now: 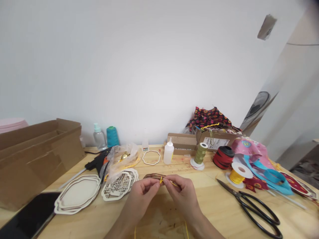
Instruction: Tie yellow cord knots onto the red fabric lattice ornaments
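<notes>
My left hand (144, 192) and my right hand (183, 193) meet at the middle of the wooden table, thumb and forefinger of each pinched together. Between the fingertips shows a thin yellow cord (161, 180), looped or crossed there. Two yellow strands hang below, one beside each forearm. Just behind the fingers is a dark brown, patterned curved piece (151, 175); the hands hide most of it, and whether they also grip it I cannot tell.
Long-handled black scissors (259, 209) lie at the right, near a yellow cord spool (236, 175). Beyond my hands stand a white squeeze bottle (168, 153) and an olive thread spool (200, 154). Wooden fretwork panels (117, 186), a glue gun (97, 162) and a cardboard box (37, 159) occupy the left.
</notes>
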### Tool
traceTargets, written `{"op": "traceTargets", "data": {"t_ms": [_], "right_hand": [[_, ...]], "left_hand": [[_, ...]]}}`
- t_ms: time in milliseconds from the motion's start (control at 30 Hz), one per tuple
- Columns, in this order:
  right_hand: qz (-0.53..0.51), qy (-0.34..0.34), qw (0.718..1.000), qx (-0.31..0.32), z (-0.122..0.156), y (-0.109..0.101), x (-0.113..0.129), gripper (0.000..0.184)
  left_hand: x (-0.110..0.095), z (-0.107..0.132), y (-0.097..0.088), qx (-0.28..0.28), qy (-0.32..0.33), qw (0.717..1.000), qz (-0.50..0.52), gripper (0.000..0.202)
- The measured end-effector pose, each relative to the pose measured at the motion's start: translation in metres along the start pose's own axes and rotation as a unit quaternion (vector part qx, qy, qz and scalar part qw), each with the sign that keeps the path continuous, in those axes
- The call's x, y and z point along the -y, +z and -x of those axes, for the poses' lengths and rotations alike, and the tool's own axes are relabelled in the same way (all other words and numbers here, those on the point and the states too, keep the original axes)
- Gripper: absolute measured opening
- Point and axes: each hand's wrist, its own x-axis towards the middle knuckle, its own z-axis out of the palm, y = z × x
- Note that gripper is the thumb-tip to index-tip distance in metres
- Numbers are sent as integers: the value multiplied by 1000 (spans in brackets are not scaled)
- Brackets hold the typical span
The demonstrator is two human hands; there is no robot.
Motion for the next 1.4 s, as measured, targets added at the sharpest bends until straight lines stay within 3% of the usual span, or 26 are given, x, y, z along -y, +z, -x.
{"op": "traceTargets", "data": {"t_ms": [433, 600, 767, 900, 1133, 1300, 1400], "right_hand": [[101, -74, 992, 32, 3, 0, 3, 17], [136, -100, 984, 52, 5, 0, 3, 19], [141, -89, 985, 54, 6, -1, 1, 18], [129, -54, 990, 25, 4, -2, 0, 16], [113, -22, 993, 7, 2, -2, 0, 17], [146, -39, 988, 21, 4, -1, -2, 16], [145, -47, 988, 27, 4, 0, -2, 16]], "left_hand": [[-3, 3, -1, 3, 23, 1000, 14, 20], [1, 4, 2, -2, -18, 999, 33, 21], [-1, 5, 3, 21, 2, 998, 64, 20], [-2, 2, 3, 7, -10, 998, 55, 19], [-4, 3, 2, -54, -110, 987, 106, 20], [1, 4, 1, -43, -160, 961, 223, 19], [3, 4, 0, -41, -167, 955, 241, 19]]}}
